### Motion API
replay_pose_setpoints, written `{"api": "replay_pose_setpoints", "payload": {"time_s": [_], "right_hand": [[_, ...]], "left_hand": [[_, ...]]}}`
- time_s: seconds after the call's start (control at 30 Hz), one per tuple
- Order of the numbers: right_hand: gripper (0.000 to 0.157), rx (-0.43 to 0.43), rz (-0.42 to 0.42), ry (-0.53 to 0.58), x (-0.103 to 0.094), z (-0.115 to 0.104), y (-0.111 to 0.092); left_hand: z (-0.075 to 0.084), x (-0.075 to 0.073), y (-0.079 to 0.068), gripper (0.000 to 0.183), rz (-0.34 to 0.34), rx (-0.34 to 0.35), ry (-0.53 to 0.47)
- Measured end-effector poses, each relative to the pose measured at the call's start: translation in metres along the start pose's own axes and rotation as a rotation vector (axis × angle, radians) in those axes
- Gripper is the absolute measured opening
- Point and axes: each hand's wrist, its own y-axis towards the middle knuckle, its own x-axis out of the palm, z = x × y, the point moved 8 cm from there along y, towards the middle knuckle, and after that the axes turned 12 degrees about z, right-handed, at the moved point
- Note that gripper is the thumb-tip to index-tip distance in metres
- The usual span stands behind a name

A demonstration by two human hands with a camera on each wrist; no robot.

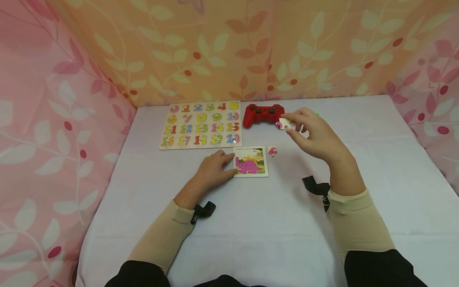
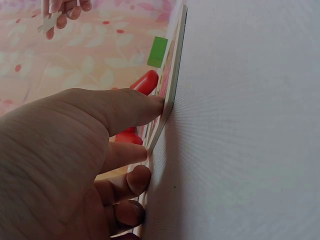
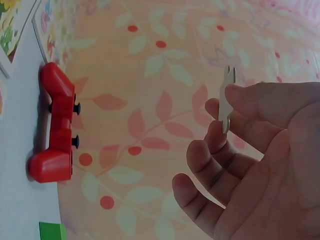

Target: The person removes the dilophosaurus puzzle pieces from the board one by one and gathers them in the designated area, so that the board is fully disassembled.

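Observation:
A small square dinosaur puzzle board (image 1: 250, 175) lies on the table, its picture partly filled in. My left hand (image 1: 214, 169) rests at its left edge, thumb and index finger spread and touching the frame, the other fingers loosely bent. Raised to the right, my right hand (image 1: 315, 133) pinches a jigsaw piece (image 1: 289, 124) between thumb and fingers. That thin piece (image 3: 226, 102) is seen nearly edge-on in the right wrist view. Close beside the board's right edge lies a loose puzzle piece (image 1: 272, 151) with a pink mushroom-like picture.
A number puzzle board (image 1: 209, 123) with colourful numerals lies behind, at the left. A red game controller (image 1: 263, 113) sits near the back, close to my right hand. A green block (image 3: 52, 231) is mostly hidden behind that hand in the head view. Patterned cloth walls surround the table.

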Motion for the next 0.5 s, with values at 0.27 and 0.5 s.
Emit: {"api": "replay_pose_setpoints", "payload": {"time_s": [0.27, 0.5], "right_hand": [[0.039, -0.001, 0.025, 0.051, -0.012, 0.016, -0.004], [0.034, 0.084, -0.010, 0.076, -0.010, 0.041, -0.008]], "left_hand": [[0.000, 0.000, 0.000, 0.065, -0.006, -0.009, 0.000], [0.000, -0.001, -0.001, 0.065, -0.017, -0.009, 0.005]]}}
